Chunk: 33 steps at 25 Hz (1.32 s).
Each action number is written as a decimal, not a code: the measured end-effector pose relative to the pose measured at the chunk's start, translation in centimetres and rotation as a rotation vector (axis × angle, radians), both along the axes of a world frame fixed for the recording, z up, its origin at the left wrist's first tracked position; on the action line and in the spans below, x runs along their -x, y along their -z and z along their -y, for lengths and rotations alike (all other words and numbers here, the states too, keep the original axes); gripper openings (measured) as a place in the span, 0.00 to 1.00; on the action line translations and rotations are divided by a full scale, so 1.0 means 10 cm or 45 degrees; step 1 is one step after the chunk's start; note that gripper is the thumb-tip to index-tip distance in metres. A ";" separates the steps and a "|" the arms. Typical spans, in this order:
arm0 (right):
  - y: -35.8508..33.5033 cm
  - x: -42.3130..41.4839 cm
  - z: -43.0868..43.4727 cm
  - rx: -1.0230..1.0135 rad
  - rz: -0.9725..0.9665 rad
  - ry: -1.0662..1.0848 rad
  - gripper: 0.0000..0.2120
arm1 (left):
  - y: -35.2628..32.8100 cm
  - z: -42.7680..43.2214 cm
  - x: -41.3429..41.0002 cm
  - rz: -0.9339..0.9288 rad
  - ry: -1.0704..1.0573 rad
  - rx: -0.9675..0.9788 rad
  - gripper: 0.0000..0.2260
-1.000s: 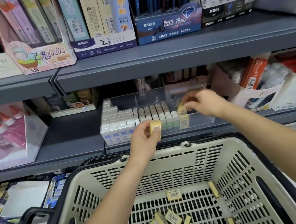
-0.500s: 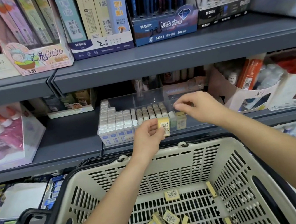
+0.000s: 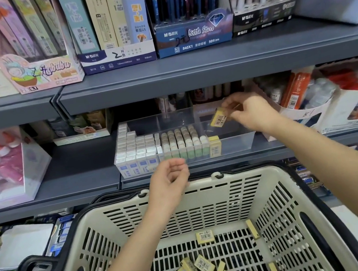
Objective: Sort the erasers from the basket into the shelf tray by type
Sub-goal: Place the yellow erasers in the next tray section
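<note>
Store aisle, grey metal shelves stocked with stationery. Landmark: clear plastic tray (image 3: 233,144) on the middle shelf (image 3: 80,172).

- Right hand (image 3: 249,112): above the tray's right, mostly bare section, pinching one yellow eraser (image 3: 218,118) between thumb and fingertips, barcode label facing the camera. The eraser is in the air, not touching the tray.
- Left hand (image 3: 169,181): just in front of the tray and below its front wall, over the far rim of the basket. Fingers loosely curled, nothing in them; slightly blurred.
- In the tray: white erasers (image 3: 138,151) fill the left section in rows, green-and-grey erasers (image 3: 181,142) fill the middle, and a few yellow erasers (image 3: 214,145) stand at the front left corner of the right section.
- Basket (image 3: 205,192): beige slotted plastic with black handles, in front of and below the tray. More loose yellow erasers (image 3: 203,266) lie scattered on its floor.
- Left of the tray: a clear box of glue bottles (image 3: 2,168) with orange caps.
- Right of the tray: cardboard boxes (image 3: 345,109) of orange and white items, blurred.
- Upper shelf (image 3: 209,67), above the tray: display boxes of pencils and pens (image 3: 118,56) standing upright.
- Below the tray's shelf: more packaged goods, too blurred to tell.
</note>
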State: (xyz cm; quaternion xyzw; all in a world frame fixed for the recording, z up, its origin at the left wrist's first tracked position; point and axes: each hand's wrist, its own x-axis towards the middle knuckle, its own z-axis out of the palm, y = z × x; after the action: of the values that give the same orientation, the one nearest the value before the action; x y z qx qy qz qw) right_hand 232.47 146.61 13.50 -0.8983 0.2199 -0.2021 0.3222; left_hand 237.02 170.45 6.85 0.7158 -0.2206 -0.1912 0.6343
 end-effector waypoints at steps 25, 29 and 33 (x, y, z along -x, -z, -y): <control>0.85 0.75 -1.46 -0.236 -0.450 -0.581 0.04 | 1.18 -0.76 0.10 0.148 0.618 -1.116 0.08; 1.64 0.80 -2.10 -0.151 -0.826 -0.859 0.09 | 1.33 -0.97 0.04 0.135 0.624 -1.252 0.07; 2.19 0.82 -2.53 0.072 -1.022 -1.092 0.18 | 1.45 -1.23 -0.06 -0.045 0.395 -1.255 0.07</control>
State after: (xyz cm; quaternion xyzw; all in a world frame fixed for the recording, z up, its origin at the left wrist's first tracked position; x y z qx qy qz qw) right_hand 224.29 171.87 -8.35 -0.9215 -0.0639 0.2965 0.2426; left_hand 237.57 182.79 -7.61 0.8852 -0.1971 -0.3764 0.1894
